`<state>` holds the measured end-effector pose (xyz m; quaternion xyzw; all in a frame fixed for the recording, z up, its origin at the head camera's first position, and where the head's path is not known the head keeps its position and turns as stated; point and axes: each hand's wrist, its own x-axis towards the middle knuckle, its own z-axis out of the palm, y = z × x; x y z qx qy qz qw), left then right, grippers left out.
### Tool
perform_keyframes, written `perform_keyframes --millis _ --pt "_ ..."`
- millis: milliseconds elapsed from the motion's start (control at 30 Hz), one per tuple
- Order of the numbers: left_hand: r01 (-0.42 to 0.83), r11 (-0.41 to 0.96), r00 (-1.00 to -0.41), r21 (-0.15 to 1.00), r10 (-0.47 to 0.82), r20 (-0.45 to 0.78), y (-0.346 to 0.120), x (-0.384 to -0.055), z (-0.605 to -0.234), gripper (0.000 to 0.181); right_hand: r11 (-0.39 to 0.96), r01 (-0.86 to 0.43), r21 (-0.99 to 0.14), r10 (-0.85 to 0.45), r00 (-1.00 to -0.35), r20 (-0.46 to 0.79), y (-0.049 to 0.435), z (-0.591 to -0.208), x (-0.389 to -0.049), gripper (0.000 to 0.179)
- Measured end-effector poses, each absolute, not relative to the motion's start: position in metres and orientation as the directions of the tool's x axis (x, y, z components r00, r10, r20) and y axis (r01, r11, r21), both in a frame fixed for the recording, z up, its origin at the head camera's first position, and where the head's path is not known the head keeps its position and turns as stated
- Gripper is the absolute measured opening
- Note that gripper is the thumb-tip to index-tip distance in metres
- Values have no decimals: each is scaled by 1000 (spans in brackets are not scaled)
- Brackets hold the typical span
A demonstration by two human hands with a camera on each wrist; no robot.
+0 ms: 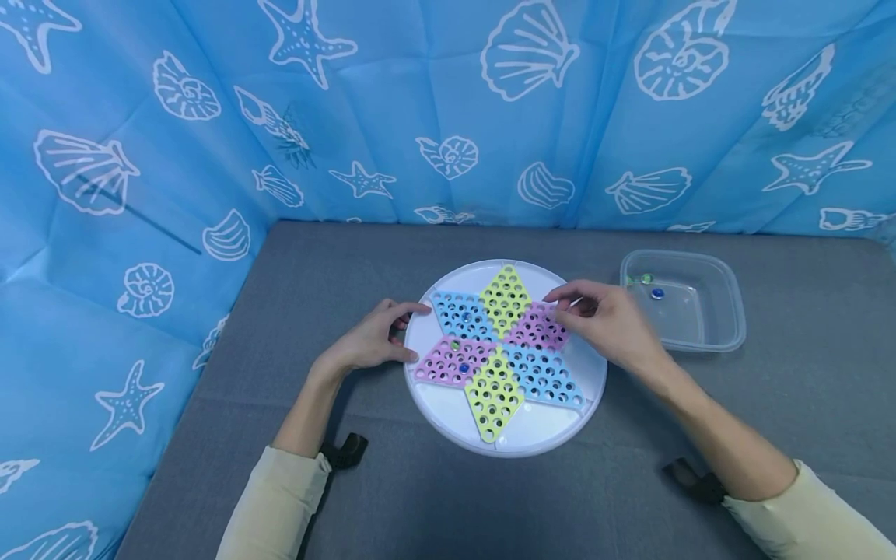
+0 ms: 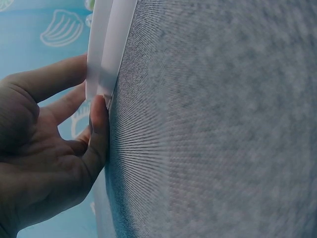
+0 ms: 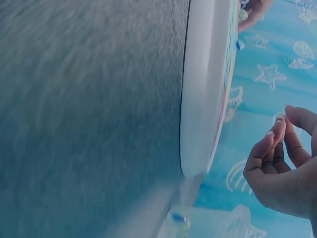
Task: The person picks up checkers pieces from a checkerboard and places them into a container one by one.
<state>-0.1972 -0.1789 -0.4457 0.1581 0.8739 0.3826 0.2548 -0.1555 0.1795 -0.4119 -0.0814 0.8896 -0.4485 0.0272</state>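
A round white Chinese checkers board (image 1: 434, 404) with a star of yellow, pink and blue perforated sections lies on the table. Its left rim is held by my left hand (image 1: 371, 336), thumb and forefinger spread along the edge. Over the pink section at upper right is my right hand (image 1: 609, 319). Its thumb and fingertips (image 3: 278, 124) pinch a small, pale marble, mostly hidden by them. On the board's left side sit a light blue marble (image 1: 467, 317), a green marble (image 1: 455, 344) and a dark blue marble (image 1: 463, 368).
Right of the board stands a clear plastic box (image 1: 728, 311) holding a green marble (image 1: 647, 278) and a blue marble (image 1: 657, 293). A grey cloth covers the table (image 1: 504, 505). Blue curtains (image 1: 420, 101) with shell prints hang behind and at the left.
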Motion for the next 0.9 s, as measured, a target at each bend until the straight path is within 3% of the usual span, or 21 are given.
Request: perform_keyframes --millis 533,900 --pt "82 651 -825 755 469 -315 -179 -197 -447 73 540 -106 -835 -290 -955 -67 147 -422 -164 23" --pt "75 648 -825 758 467 -317 -179 -196 -445 73 551 -154 -820 -328 -944 -43 132 -430 -168 20"
